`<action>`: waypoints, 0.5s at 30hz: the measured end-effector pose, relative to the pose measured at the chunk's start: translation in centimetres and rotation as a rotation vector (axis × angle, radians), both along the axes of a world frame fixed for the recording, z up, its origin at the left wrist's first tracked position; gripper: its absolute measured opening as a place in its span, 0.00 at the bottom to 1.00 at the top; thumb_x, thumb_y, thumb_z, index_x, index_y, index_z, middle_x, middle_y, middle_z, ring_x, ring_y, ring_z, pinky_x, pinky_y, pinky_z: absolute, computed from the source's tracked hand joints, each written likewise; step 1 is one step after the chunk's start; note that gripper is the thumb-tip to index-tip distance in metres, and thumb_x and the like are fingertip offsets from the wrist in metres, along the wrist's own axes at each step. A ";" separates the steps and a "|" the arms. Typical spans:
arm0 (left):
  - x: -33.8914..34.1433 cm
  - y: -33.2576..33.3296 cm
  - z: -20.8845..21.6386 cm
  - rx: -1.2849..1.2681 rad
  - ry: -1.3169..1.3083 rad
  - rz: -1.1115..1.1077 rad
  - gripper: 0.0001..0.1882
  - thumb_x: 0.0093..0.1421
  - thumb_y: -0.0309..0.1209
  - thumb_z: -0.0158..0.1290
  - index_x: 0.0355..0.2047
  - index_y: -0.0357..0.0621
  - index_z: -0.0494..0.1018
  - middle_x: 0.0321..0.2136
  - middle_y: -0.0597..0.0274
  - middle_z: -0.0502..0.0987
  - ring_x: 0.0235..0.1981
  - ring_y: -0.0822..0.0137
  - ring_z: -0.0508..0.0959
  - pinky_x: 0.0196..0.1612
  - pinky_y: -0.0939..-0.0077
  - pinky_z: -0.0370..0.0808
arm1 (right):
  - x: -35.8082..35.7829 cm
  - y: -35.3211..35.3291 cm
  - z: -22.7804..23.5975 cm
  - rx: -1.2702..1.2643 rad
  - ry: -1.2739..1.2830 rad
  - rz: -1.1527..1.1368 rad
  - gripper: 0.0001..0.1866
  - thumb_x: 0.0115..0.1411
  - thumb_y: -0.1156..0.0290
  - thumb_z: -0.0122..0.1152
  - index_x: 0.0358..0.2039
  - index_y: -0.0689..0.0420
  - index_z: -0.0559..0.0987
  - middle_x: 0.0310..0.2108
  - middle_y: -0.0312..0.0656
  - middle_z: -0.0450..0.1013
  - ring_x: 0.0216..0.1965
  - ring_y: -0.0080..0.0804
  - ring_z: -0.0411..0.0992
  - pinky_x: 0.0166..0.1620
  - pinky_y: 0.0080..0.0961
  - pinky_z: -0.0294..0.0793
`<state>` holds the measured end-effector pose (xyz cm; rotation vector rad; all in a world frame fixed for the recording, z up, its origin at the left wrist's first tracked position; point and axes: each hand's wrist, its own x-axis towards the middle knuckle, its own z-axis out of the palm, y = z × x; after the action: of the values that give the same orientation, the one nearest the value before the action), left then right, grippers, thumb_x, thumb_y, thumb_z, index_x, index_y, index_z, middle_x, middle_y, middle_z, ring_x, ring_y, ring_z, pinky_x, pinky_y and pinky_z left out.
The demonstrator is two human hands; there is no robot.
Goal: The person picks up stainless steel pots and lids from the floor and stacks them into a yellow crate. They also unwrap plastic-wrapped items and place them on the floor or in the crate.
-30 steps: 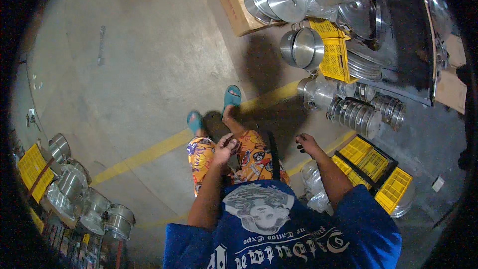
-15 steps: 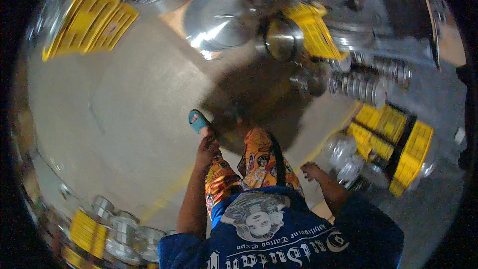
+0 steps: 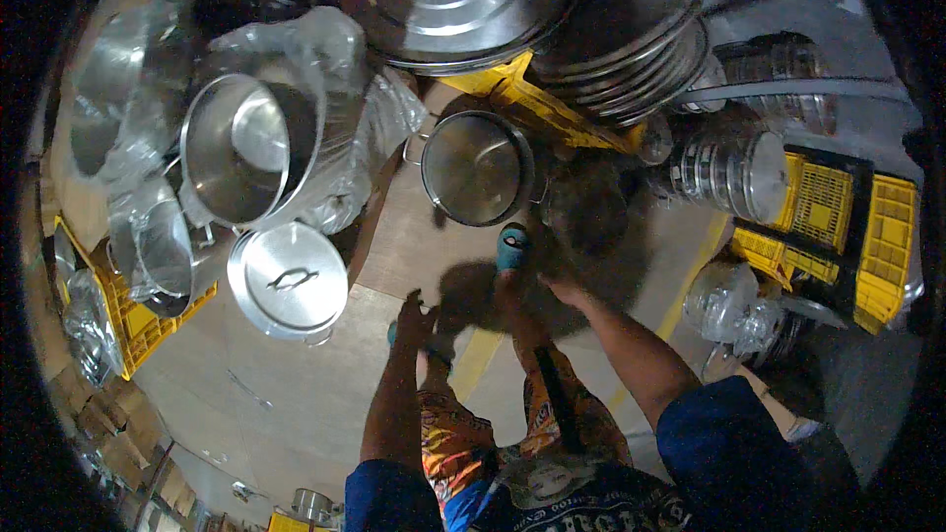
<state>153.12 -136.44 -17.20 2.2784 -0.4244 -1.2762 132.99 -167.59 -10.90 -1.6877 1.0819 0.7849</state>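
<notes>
The uncovered steel pot (image 3: 475,172) stands upright, mouth up, just ahead of the person's right foot; it serves as the reference for all positions below. A loop handle projects from its left side and another from its right.

Left hand (image 3: 419,313): nearer the body than the pot and to its left, apart from it. Fingers spread, grip released, nothing held.
Right hand (image 3: 567,289): nearer the body than the pot and to its right, apart from it. No object shows in it; the curl of the fingers cannot be told.

Handling, by judgement: assign one hand to each loop handle, seat the fingers fully, and load both sides equally so that the rim stays level. Keep the sandal (image 3: 510,254) clear of the base. Guard against knocking adjacent metalware.

Surroundings: left of the pot and nearer the body, a round lid (image 3: 286,296) with a strap handle; farther left, a large wide pot (image 3: 235,150) beside clear plastic wrap (image 3: 350,163). Beyond the pot, a broad ridged lid (image 3: 443,5); beyond and right, stacked metal discs (image 3: 631,49). Well right, yellow crates (image 3: 887,246).
</notes>
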 end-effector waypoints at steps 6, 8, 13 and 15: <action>11.4 -14.8 -5.7 -0.123 -0.204 -0.028 0.49 0.51 0.47 0.59 0.62 0.32 0.46 0.57 0.34 0.58 0.58 0.39 0.60 0.60 0.54 0.58 | 8.6 -9.9 -6.3 -0.175 -0.181 -0.071 0.22 0.61 0.60 0.52 0.52 0.60 0.70 0.49 0.46 0.69 0.49 0.37 0.66 0.55 0.38 0.63; 14.4 -19.1 -6.6 0.020 -0.539 -0.113 0.42 0.48 0.40 0.65 0.59 0.38 0.57 0.50 0.44 0.68 0.52 0.50 0.69 0.53 0.62 0.66 | 10.5 -11.8 -9.0 -0.288 -0.043 0.071 0.25 0.62 0.56 0.50 0.55 0.59 0.67 0.53 0.48 0.67 0.53 0.40 0.63 0.57 0.40 0.60; 18.6 -23.3 -12.1 -0.161 -0.198 0.046 0.48 0.49 0.41 0.64 0.62 0.40 0.48 0.57 0.45 0.59 0.57 0.51 0.63 0.57 0.58 0.62 | 10.7 -12.7 -17.3 0.016 -0.110 -0.343 0.31 0.61 0.54 0.52 0.59 0.59 0.62 0.57 0.51 0.63 0.57 0.43 0.61 0.60 0.40 0.57; 18.6 -23.6 -15.7 -0.161 -0.198 0.111 0.51 0.48 0.38 0.65 0.63 0.39 0.45 0.58 0.46 0.57 0.58 0.52 0.61 0.59 0.59 0.60 | 9.8 -12.8 -20.0 0.006 -0.055 -0.485 0.32 0.61 0.56 0.53 0.60 0.59 0.60 0.58 0.50 0.62 0.57 0.44 0.62 0.60 0.40 0.57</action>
<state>171.72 -160.03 -32.85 2.2646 -0.4446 -0.9324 142.81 -180.40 -30.93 -1.3499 1.3743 0.4265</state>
